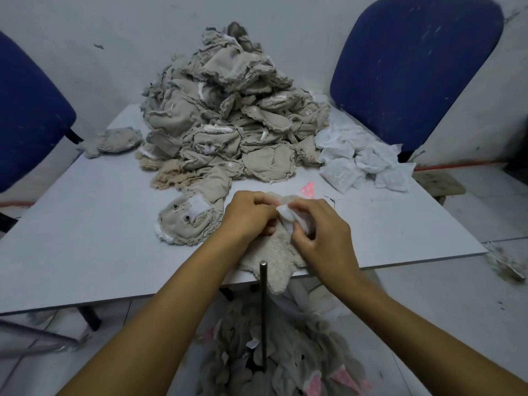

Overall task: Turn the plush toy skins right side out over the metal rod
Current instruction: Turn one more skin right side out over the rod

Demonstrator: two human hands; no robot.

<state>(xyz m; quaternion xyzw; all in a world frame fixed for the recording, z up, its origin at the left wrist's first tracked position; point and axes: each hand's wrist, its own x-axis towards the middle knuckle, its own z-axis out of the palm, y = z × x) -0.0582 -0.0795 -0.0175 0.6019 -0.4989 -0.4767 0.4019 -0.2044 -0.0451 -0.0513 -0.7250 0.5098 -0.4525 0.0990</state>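
Both hands met over one plush skin (274,258) at the near table edge. The left hand (250,214) had its fingers curled into the fuzzy beige fabric, gripping it, while the right hand (317,230) pinched a white piece (285,214) at the skin's upper end — probably lining or an inner part being worked out through the opening, so the two hands pulled against each other to get purchase. The skin's lower end hung over the table (85,238) edge, just beside the upright metal rod (263,310), whose tip stood directly below the hands; it was likely kept there so a limb could be pushed over the tip with little reach. The rod was not yet inside the skin, as far as could be seen.

Just left of the left hand lay another skin (188,221) with its seams outward. Beyond the hands rose a large heap of unturned skins (225,118), with white pieces (360,161) to its right — stock waiting within arm's length. Below the hands, around the rod's foot, lay a pile of skins (285,361) with pink ears, apparently finished ones dropped down
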